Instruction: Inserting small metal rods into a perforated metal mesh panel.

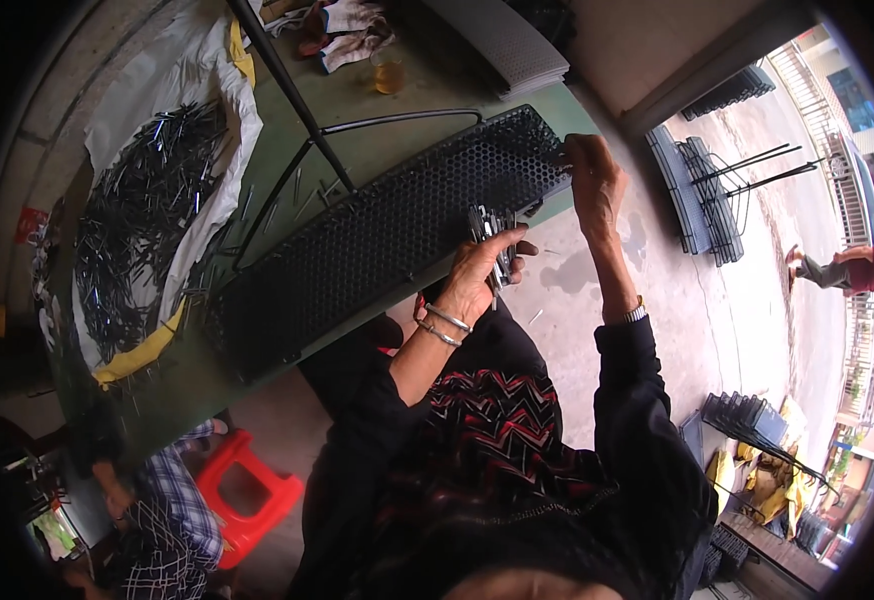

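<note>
A long black perforated metal panel [387, 225] lies slantwise over the green table [172, 400], reaching past its near edge. My left hand [472, 272] is closed round a bundle of thin dark metal strips [490, 225], just over the panel's near edge. At the panel's far right corner, my right hand [595, 185] is closed, its fingertips pinched against the edge. Whatever lies between those fingertips is too small to make out. A bent black rod frame [299, 100] rises from the panel's far side.
An open white sack [162, 190] full of dark strips spreads across the left. Loose strips [302, 195] lie beside the rods. Farther back are gloves [352, 35], a glass of amber liquid [388, 75] and stacked grey panels [502, 40]. A red stool [247, 495] and a seated person [172, 500] are lower left.
</note>
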Action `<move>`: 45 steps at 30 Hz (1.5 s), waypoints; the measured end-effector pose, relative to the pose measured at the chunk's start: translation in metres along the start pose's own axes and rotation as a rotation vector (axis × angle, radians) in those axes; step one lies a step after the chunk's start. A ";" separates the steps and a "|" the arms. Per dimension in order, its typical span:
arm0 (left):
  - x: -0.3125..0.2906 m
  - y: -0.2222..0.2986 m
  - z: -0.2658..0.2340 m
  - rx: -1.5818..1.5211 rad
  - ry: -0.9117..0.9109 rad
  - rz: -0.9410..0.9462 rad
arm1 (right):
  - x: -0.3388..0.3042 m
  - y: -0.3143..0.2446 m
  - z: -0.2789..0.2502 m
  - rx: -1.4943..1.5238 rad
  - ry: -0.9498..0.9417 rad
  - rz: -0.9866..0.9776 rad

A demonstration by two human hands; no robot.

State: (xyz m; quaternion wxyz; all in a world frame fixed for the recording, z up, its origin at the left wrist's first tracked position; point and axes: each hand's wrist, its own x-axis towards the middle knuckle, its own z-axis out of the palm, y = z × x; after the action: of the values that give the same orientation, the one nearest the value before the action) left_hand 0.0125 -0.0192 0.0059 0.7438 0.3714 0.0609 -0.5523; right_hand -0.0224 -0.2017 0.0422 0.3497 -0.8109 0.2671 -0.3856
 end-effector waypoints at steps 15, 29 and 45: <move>0.004 -0.002 -0.005 -0.086 -0.031 -0.006 | 0.014 0.019 0.006 -0.239 -0.068 -0.258; 0.000 0.000 0.004 -0.263 -0.046 -0.060 | -0.004 0.014 0.009 -0.588 -0.162 -0.300; 0.001 0.028 0.036 -0.318 -0.032 0.341 | -0.072 -0.081 0.047 0.943 0.047 0.493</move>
State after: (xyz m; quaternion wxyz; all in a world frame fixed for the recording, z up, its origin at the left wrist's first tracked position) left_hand 0.0256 -0.0392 0.0451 0.8764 0.2457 0.0720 -0.4080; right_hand -0.0112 -0.0842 0.0518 0.7505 -0.4700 0.2553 -0.3881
